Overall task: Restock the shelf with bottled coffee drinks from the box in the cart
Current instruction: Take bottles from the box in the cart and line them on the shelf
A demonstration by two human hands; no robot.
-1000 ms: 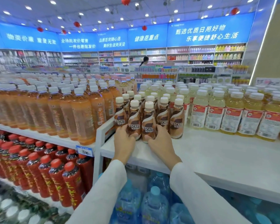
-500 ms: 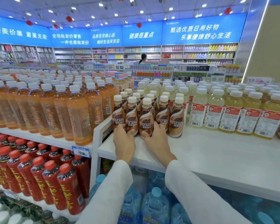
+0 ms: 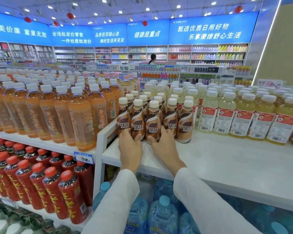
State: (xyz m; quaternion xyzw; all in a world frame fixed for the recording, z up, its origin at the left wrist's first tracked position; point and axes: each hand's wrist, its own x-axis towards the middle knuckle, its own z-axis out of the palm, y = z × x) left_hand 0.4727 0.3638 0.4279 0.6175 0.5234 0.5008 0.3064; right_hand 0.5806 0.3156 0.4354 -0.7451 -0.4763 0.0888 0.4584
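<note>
Hands same as earlier: left hand (image 3: 130,146) and right hand (image 3: 164,144) still cupped, fingers spread, against brown Nescafe plastic coffee bottles (image 3: 153,122), 12 o'clock on white shelf (image 3: 227,159).

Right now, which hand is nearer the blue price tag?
Left. The left hand rests just up and right of the blue price tag; the right hand lies farther right.

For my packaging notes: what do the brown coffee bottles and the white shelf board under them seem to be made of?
Brown coffee bottles: probably plastic under glossy printed shrink sleeves, with cream caps; the sleeves reflect light. White shelf board: smooth and matte, likely painted metal or laminate; the look leaves it open.
</note>
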